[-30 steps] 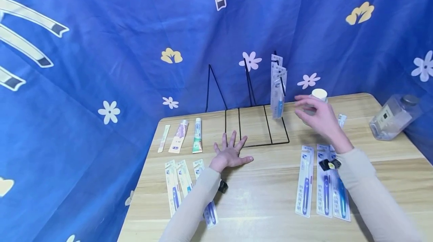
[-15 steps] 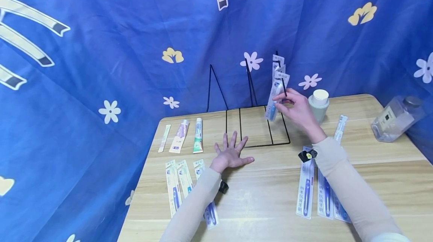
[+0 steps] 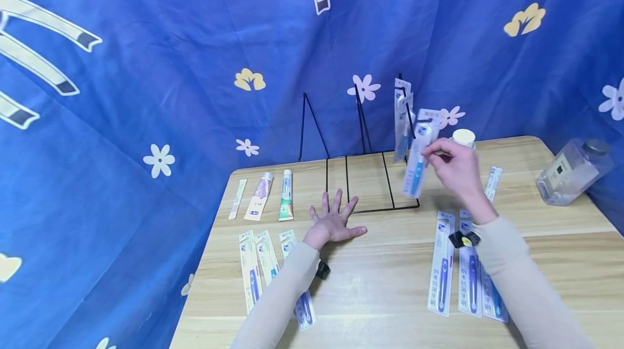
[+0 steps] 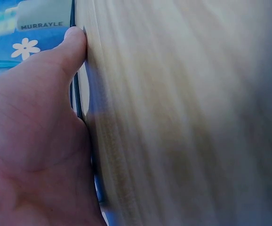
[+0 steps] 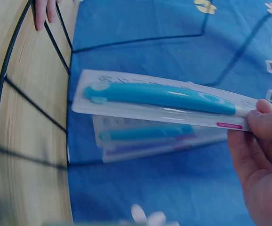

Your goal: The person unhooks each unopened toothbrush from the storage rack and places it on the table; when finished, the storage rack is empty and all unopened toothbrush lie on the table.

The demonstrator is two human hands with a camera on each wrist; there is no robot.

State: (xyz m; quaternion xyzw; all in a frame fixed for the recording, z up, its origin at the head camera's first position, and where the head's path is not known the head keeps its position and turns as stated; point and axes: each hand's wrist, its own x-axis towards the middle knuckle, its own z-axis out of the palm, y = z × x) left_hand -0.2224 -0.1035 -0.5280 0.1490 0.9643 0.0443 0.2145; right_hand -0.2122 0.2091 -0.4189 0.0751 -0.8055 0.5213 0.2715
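Note:
My right hand (image 3: 455, 167) pinches a packaged toothbrush (image 3: 418, 156) between thumb and fingers, just right of the wire rack's right-hand hook. In the right wrist view its blue handle (image 5: 159, 95) shows through the clear pack. Behind it, more packaged toothbrushes (image 3: 402, 116) hang from that hook. My left hand (image 3: 332, 226) lies palm down with fingers spread, its fingertips at the front edge of the black wire rack (image 3: 370, 210). In the left wrist view the left thumb (image 4: 74, 44) is straight, and the hand holds nothing.
Toothpaste tubes (image 3: 286, 195) and a slim packet (image 3: 237, 199) lie at the back left. Packaged toothbrushes lie in a left group (image 3: 251, 267) and a right group (image 3: 441, 265). A white-capped bottle (image 3: 463, 137) stands behind my right hand, and a clear bottle (image 3: 572, 173) farther right.
My right hand reached to the hook, took hold of the front packaged toothbrush and drew it off, toward the right and the front. My left hand stayed in place.

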